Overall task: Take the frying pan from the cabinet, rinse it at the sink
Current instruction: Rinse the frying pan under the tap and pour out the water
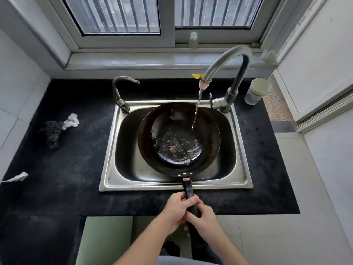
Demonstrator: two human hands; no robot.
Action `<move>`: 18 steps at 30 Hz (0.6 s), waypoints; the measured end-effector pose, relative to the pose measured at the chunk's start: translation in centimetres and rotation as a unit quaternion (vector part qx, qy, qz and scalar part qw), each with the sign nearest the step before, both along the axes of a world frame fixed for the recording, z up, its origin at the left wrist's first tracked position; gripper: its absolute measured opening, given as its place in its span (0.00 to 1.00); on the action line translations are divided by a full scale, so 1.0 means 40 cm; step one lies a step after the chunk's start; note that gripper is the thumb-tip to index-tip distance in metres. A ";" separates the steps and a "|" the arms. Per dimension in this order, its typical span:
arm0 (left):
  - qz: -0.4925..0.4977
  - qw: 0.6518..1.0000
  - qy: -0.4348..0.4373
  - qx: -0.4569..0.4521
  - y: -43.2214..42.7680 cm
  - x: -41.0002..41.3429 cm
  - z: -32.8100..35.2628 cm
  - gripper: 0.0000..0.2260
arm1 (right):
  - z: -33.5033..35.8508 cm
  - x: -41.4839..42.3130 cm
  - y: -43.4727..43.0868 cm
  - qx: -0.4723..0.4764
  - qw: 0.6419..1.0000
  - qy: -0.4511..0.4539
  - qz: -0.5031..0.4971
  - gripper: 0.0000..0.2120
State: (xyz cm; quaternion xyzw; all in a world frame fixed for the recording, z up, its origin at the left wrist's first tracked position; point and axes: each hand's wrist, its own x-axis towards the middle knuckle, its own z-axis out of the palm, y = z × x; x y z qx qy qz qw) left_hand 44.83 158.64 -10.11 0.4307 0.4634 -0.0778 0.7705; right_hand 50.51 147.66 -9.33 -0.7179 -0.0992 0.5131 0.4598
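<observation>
A dark round frying pan hangs over the steel sink, its black handle pointing toward me. Both hands grip that handle over the counter's front edge: my left hand higher up, my right hand just below it. Water runs from the tall curved faucet in a thin stream onto the pan's inner right side and pools at its bottom.
A smaller second tap stands at the sink's back left. A dark scrubber with a white rag lies on the black counter at left. A pale cup sits at right. A small bottle stands on the windowsill.
</observation>
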 end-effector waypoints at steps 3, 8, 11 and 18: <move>0.022 0.999 -0.015 -0.022 -0.007 -0.003 -0.001 0.07 | 0.019 0.081 -0.028 -0.026 0.994 0.036 0.098 0.06; 0.046 0.997 -0.040 -0.046 -0.008 -0.005 0.012 0.12 | 0.062 0.294 0.011 -0.068 0.970 -0.179 0.150 0.12; 0.059 0.996 -0.036 -0.050 -0.013 -0.005 0.010 0.13 | 0.103 0.417 0.102 -0.070 0.945 -0.305 0.089 0.11; 0.079 0.996 -0.027 -0.034 -0.026 0.005 0.002 0.06 | 0.152 0.616 0.327 -0.063 0.893 -0.446 -0.005 0.19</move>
